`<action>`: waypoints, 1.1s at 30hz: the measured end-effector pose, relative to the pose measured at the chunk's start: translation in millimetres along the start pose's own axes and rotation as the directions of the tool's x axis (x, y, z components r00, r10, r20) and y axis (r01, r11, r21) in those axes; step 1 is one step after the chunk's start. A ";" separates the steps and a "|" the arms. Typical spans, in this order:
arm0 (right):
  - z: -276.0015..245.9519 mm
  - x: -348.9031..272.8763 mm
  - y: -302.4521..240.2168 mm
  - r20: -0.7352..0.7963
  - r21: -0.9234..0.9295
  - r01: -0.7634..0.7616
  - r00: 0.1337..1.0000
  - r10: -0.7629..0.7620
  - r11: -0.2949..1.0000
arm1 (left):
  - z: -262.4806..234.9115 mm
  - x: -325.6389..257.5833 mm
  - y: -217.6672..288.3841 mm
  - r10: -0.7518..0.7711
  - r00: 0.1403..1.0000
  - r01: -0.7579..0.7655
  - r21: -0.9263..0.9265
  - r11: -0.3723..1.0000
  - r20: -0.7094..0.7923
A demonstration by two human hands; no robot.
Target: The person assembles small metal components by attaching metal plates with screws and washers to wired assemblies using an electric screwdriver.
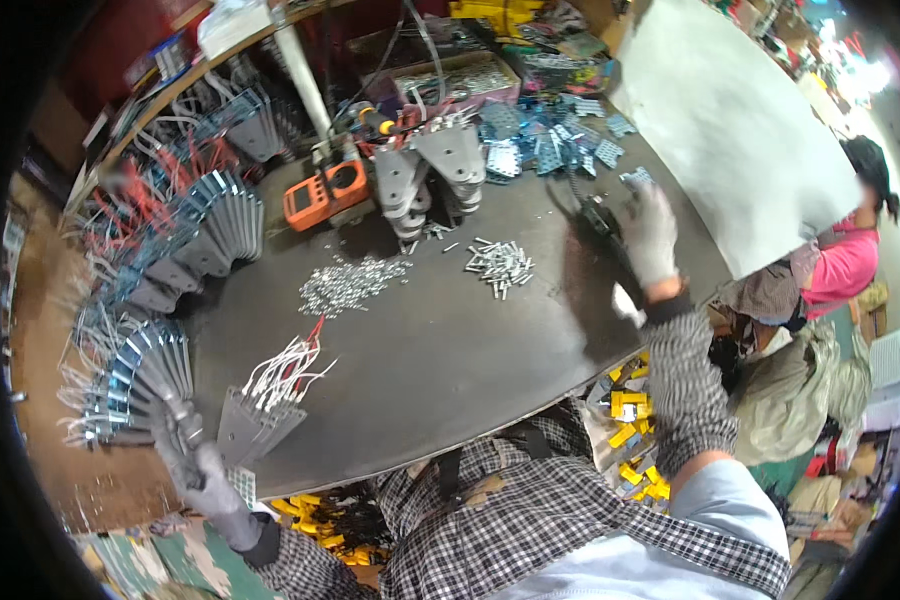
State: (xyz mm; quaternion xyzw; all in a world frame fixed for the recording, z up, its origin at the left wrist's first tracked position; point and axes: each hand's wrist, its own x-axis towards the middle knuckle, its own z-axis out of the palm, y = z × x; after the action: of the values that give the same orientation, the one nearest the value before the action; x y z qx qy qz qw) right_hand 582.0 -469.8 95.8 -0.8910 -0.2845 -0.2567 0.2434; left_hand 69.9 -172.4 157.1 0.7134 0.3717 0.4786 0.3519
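While the left hand (pixel 202 470), gloved in grey, was clenched around a grey metal bracket (pixel 175 415) at the near-left edge of the dark round table (pixel 440 350), a fanned stack of wired brackets (pixel 255 420) lay just beside it. Further along, two heaps of small silver fasteners (pixel 350 283) and (pixel 500 265) rested mid-table, well apart from either hand. An orange meter (pixel 325 192) stood behind them. At the far right, the right hand (pixel 648 235), also gloved, gripped a dark tool (pixel 598 218) on the tabletop near blue perforated plates (pixel 545 145).
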 end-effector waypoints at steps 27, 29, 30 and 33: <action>73.9 -9.7 -154.9 0.174 0.395 0.594 0.700 -0.692 0.700 | 210.6 -88.4 27.4 -0.406 0.502 0.864 -0.465 0.194 0.764; 80.1 -15.8 -175.1 0.408 0.080 0.717 0.610 -0.679 0.693 | 210.0 -84.5 30.1 -0.453 0.548 0.836 -0.465 0.291 0.703; 81.5 -12.3 -181.8 0.478 0.108 0.668 0.614 -0.628 0.736 | 208.0 -82.4 27.6 -0.458 0.551 0.834 -0.470 0.288 0.698; 72.4 -4.3 -179.5 0.495 0.302 0.414 0.701 -0.513 0.858 | 204.0 -76.9 22.0 -0.523 0.565 0.825 -0.457 0.334 0.638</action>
State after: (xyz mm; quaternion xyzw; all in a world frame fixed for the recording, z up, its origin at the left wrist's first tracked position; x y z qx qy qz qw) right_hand 488.6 -300.3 90.6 -0.8012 -0.5790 -0.0124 0.1506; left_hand 246.4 -279.4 83.6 0.3629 0.3430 0.2381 0.8331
